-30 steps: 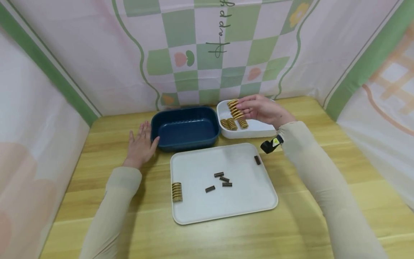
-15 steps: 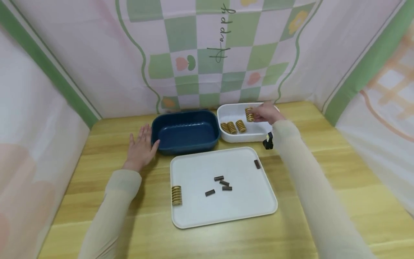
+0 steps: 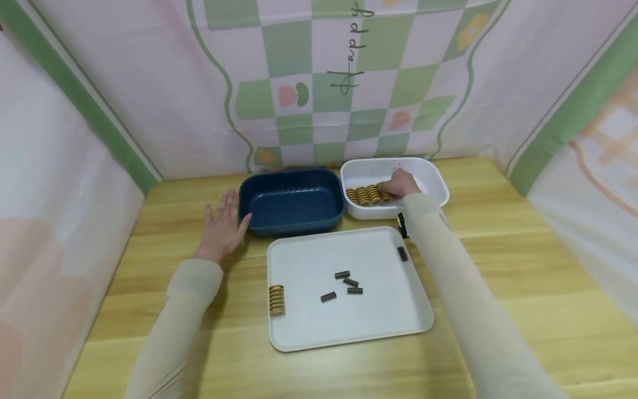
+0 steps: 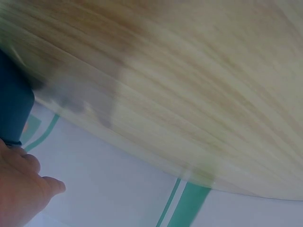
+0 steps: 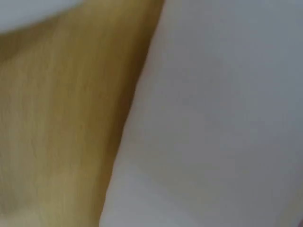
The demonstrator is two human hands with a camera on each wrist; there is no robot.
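Observation:
In the head view my right hand (image 3: 402,184) reaches down into a white bin (image 3: 438,185). Its fingertips pinch a gold coil spring (image 3: 385,192), partly covered by the hand. Several similar gold springs (image 3: 363,195) lie beside it in a row along the bin's near side. My left hand (image 3: 222,228) lies spread on the table, thumb at the left rim of a dark blue bin (image 3: 294,227) with nothing inside. In the left wrist view some fingers (image 4: 23,182) show below the blue bin (image 4: 13,101).
A white tray (image 3: 304,327) sits in front of the bins. On it are one gold spring (image 3: 276,300) at the left edge, several small dark springs (image 3: 351,282) mid-tray and a dark one (image 3: 402,254) at the right edge. A patterned curtain (image 3: 331,119) backs the table.
My right hand has lowered a gold spring into the white bin, first toward its right part, then left to the end of the row. The left hand stays by the blue bin.

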